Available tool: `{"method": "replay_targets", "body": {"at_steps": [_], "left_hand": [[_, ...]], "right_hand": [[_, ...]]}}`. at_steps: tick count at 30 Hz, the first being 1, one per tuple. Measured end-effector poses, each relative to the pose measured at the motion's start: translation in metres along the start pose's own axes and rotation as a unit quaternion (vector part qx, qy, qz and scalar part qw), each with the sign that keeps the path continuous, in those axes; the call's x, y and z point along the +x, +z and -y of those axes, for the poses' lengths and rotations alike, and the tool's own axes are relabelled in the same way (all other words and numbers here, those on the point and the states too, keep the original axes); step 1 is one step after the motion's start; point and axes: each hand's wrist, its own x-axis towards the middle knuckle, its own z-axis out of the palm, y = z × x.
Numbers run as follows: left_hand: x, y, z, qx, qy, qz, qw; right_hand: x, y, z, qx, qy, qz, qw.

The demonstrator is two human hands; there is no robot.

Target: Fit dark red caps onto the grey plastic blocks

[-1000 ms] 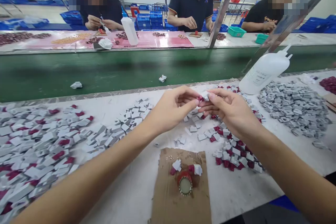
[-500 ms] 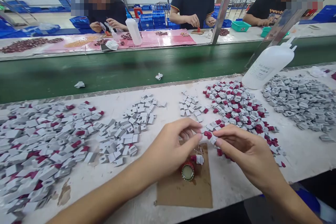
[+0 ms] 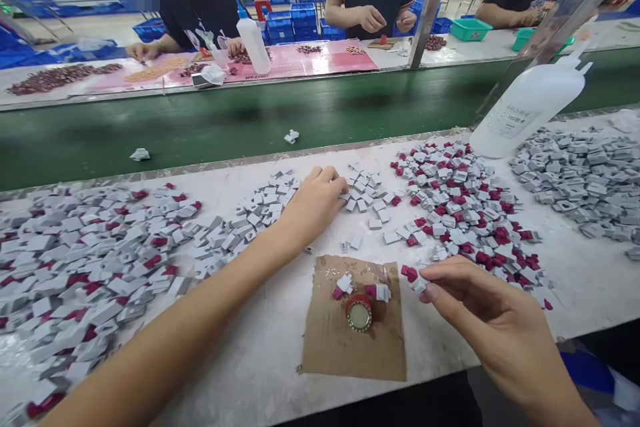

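My right hand [image 3: 493, 320] pinches a small grey and dark red plastic piece [image 3: 414, 277] between thumb and forefinger, just right of a brown cardboard square [image 3: 350, 360]. My left hand [image 3: 317, 197] is stretched forward, its fingers closed and curled at the left edge of a small group of grey plastic pieces [image 3: 367, 190]. Its fingertips are partly hidden, so what they hold does not show. On the cardboard lie a red-rimmed bottle cap [image 3: 359, 315] and two grey and dark red pieces, one upper left [image 3: 343, 285] and one upper right [image 3: 383, 291].
Heaps of grey and dark red pieces lie left [image 3: 100, 260] and right [image 3: 465, 203], with grey pieces [image 3: 585, 180] farther right. A white squeeze bottle [image 3: 530, 107] leans by a metal post [image 3: 430, 10]. Beyond the green belt [image 3: 215, 127], several people work.
My left hand has moved away from the right hand, forward to the small grey group. A grey and dark red piece now shows at the cardboard's upper left. My right hand keeps its piece.
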Motion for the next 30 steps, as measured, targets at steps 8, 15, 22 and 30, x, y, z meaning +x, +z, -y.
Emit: {"method": "replay_targets", "body": {"at_steps": [8,15,22,30], "left_hand": [[-0.044,-0.024,-0.018,-0.492,-0.166,0.041,0.854],[-0.094,-0.031,-0.028,-0.513,-0.223,0.026,0.829],[-0.148,-0.023,-0.031,-0.217,-0.242,-0.012,0.946],[-0.173,-0.006,-0.036,-0.076,-0.192,-0.029,0.978]], "right_hand": [[-0.011,0.002,0.001,0.020,0.014,0.008,1.000],[-0.023,0.011,0.002,0.031,0.033,0.039,0.998],[-0.034,0.019,0.008,-0.002,-0.006,0.101,0.995],[-0.033,0.022,0.007,0.001,0.001,0.108,0.994]]}}
